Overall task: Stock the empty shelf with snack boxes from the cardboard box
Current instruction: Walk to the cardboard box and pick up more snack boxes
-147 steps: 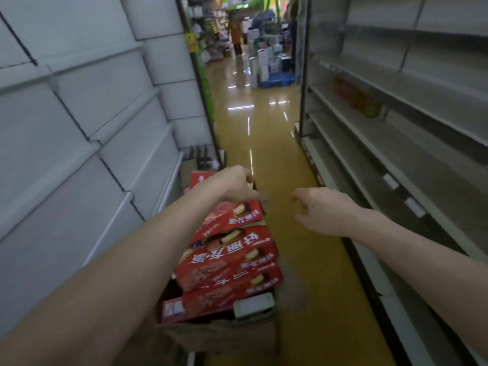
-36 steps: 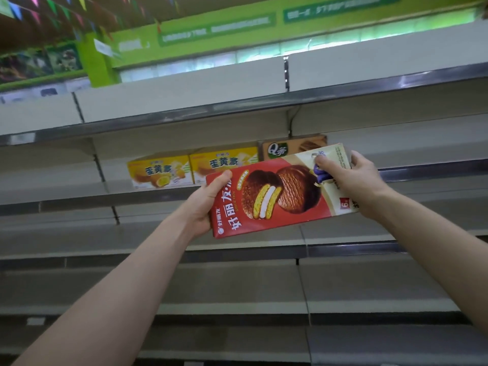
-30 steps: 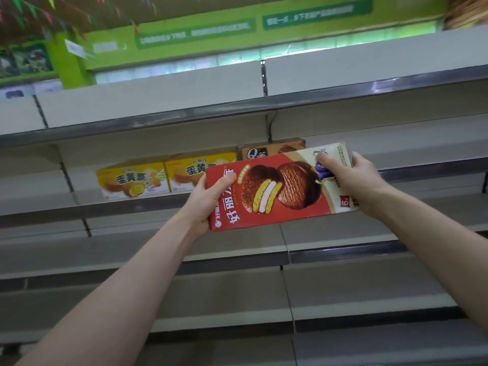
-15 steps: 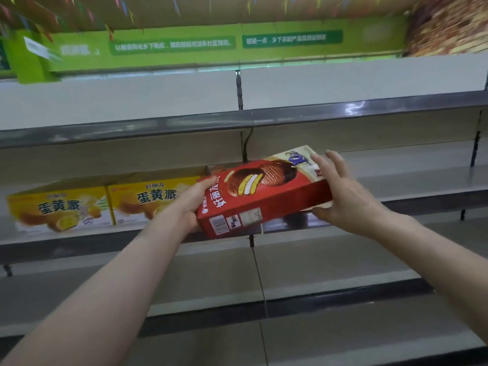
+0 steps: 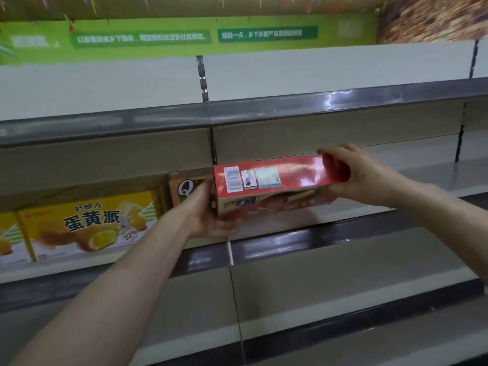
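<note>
The pale shelving [image 5: 427, 180] ran across the whole view in tiers with dark metal front rails. Above it, on the far wall, hung a green banner [image 5: 184, 38] with white Chinese lines, mostly too blurred to read. On the middle tier at the left stood a yellow box [image 5: 89, 223] printed 蛋黄派 in dark characters over pictured cakes, with the edge of a second yellow box [image 5: 8, 241] at the frame's left edge. The red snack box [image 5: 272, 178] was held lengthwise just over that same tier, right of centre. Its upturned side showed a white barcode label and two small panels, the print too fine to read. Whether it touched the shelf could not be told. Just left of it stood a brown box [image 5: 184, 187] with a large white "Q". The left hand [image 5: 206, 215] gripped the red box's near-left end, and the right hand [image 5: 356, 173] curled round its right end.
</note>
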{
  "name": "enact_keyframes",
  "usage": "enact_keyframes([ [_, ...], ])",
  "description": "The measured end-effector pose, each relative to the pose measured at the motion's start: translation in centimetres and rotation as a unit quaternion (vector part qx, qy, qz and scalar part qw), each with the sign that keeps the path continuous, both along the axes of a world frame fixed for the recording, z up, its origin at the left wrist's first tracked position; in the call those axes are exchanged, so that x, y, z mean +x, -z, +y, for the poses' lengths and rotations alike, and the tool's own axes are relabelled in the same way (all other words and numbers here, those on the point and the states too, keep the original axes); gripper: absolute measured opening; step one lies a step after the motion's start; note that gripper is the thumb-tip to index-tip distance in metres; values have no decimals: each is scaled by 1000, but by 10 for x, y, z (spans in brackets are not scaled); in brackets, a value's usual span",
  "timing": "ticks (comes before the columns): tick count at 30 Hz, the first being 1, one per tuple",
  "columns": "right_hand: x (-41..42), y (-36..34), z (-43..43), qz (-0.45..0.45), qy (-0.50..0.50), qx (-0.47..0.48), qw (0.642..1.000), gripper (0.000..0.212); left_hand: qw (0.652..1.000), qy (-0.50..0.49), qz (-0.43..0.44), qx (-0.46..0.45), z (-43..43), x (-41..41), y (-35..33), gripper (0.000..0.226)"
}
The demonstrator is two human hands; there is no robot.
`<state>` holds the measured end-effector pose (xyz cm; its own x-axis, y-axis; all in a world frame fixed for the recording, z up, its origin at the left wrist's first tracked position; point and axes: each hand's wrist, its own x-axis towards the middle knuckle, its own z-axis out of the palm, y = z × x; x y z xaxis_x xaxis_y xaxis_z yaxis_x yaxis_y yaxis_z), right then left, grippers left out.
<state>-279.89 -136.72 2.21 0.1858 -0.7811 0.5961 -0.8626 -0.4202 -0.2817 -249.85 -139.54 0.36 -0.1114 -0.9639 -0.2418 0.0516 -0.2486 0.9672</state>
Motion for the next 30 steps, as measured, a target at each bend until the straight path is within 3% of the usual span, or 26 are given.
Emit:
enact_keyframes([
  [5, -32, -11, -25, -40, -35, 76, 996, 83, 999, 9, -26, 28, -20, -24, 11, 69],
  [7, -43, -11, -37, -97, -62, 110, 987, 72, 999, 11, -19, 24, -26, -40, 13, 73],
  [9, -57, -12, -48, -105, -70, 120, 985, 62, 1000, 0, 21, 9, -34, -59, 14, 70],
  [17, -116, -20, -80, -67, -18, 141, 988, 55, 989, -71, 129, -7, -61, -133, 15, 57],
  [20, -128, -24, -91, -74, -11, 144, 987, 66, 974, -118, 193, -10, -68, -158, 11, 62],
  [23, -129, -23, -102, -134, -25, 219, 966, 53, 978, -111, 175, -22, -70, -186, 6, 61],
  [27, -131, -28, -102, -78, -62, 372, 923, 52, 983, -90, 152, -42, -75, -213, 5, 34],
  [30, -131, -33, -105, -97, -119, 415, 897, 46, 982, -87, 150, -70, -82, -214, 4, 35],
])
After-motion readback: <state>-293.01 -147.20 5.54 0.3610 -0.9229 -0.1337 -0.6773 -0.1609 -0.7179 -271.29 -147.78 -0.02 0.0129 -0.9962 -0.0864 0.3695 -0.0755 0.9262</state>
